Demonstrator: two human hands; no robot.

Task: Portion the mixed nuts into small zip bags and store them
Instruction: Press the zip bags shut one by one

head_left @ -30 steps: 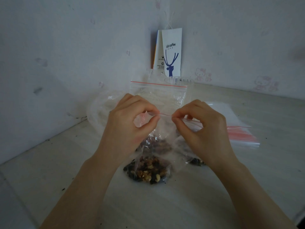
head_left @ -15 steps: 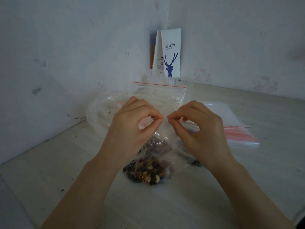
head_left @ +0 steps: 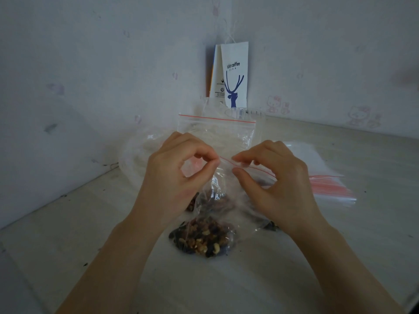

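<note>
Now both hands — left hand [head_left: 174, 175], right hand [head_left: 278, 177] — fingers pinching zip bag [head_left: 217, 200] red seal; mixed nuts [head_left: 201, 239] inside, on bench [head_left: 249, 279].

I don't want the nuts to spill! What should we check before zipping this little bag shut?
1. Both hands on the zip strip: the left hand and the right hand each pinch it. Ok.
2. Nuts sitting low in the little bag, well below the strip. Ok.
3. Bag bottom resting on the table. Ok.
4. Strip pressed shut along its whole length. Cannot tell.
5. Empty bags ready for the next portion, stacked on the right. Ok.
</note>
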